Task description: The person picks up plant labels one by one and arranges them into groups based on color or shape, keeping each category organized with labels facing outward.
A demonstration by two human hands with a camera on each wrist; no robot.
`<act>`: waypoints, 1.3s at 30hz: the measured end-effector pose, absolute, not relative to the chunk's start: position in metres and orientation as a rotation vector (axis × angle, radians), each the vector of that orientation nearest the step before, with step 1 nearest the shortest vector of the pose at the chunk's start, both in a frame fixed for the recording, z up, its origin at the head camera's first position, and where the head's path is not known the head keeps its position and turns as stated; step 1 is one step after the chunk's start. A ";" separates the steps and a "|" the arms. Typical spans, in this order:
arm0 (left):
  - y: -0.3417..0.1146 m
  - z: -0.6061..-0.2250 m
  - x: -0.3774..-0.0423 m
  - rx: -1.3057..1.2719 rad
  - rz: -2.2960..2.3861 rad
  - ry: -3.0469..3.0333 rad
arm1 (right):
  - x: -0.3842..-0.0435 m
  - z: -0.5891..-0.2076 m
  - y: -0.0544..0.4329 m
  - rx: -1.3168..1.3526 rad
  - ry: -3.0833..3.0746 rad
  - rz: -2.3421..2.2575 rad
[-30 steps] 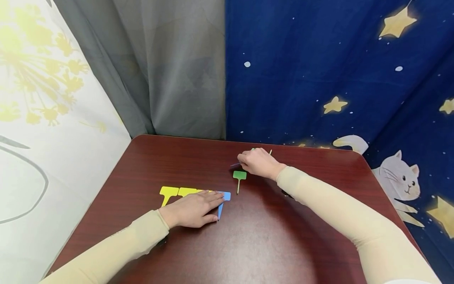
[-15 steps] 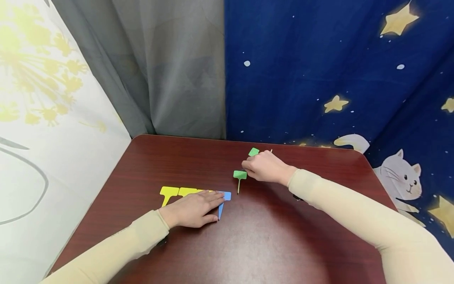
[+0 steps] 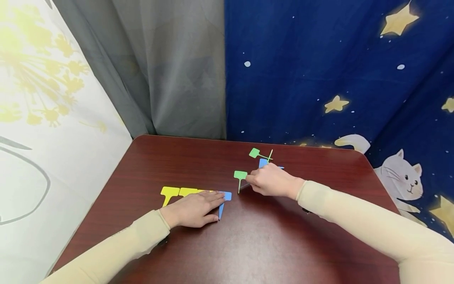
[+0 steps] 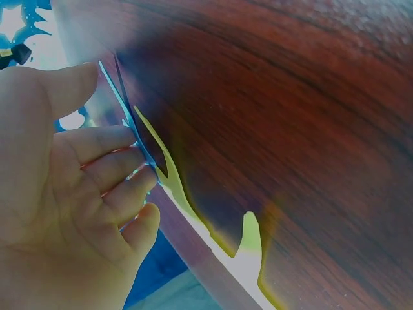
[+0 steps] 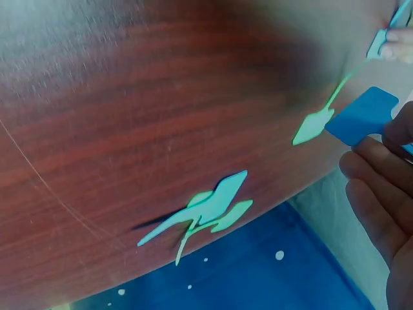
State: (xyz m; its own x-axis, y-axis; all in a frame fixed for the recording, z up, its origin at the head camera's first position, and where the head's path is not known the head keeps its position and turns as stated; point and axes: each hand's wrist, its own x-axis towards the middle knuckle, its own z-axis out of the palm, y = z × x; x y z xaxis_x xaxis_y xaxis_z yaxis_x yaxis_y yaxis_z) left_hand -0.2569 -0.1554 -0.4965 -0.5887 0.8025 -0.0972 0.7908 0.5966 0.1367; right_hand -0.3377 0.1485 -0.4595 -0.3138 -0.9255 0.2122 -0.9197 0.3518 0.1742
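Observation:
My left hand (image 3: 195, 209) lies with extended fingers on a row of T-shaped plant labels. Yellow labels (image 3: 170, 191) make up most of this row, and a blue label (image 3: 227, 196) ends it under the fingertips. Between thumb and fingers, my right hand (image 3: 273, 180) pinches another blue plant label (image 5: 364, 116), its broad head plain in the right wrist view. Just left of that hand, a green label (image 3: 240, 175) lies on the table with its stem toward me. Part of the row is hidden under the left hand.
Farther back on the dark red table (image 3: 177, 161), a loose pile holds a blue label (image 3: 263, 162) and green labels (image 3: 254, 153), partly hidden by the right hand in the head view. Grey (image 3: 188, 79) and blue (image 3: 283, 79) curtains hang behind the table's far edge.
My right hand has drawn back toward me and slightly right from the pile with the blue label, uncovering the labels there. The left hand has stayed on the row.

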 end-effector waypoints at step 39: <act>-0.152 -0.497 -0.257 1.314 0.087 2.682 | -0.313 -0.501 0.140 1.774 -2.487 0.022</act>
State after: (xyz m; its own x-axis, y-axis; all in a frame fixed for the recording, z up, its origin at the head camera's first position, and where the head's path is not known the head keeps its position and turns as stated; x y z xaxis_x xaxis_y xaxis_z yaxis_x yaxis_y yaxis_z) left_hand -0.2575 -0.1516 -0.4970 -0.6035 0.7894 -0.1122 0.7805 0.6136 0.1196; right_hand -0.3132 0.1403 -0.5011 -0.3230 -0.9431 0.0788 -0.9444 0.3266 0.0383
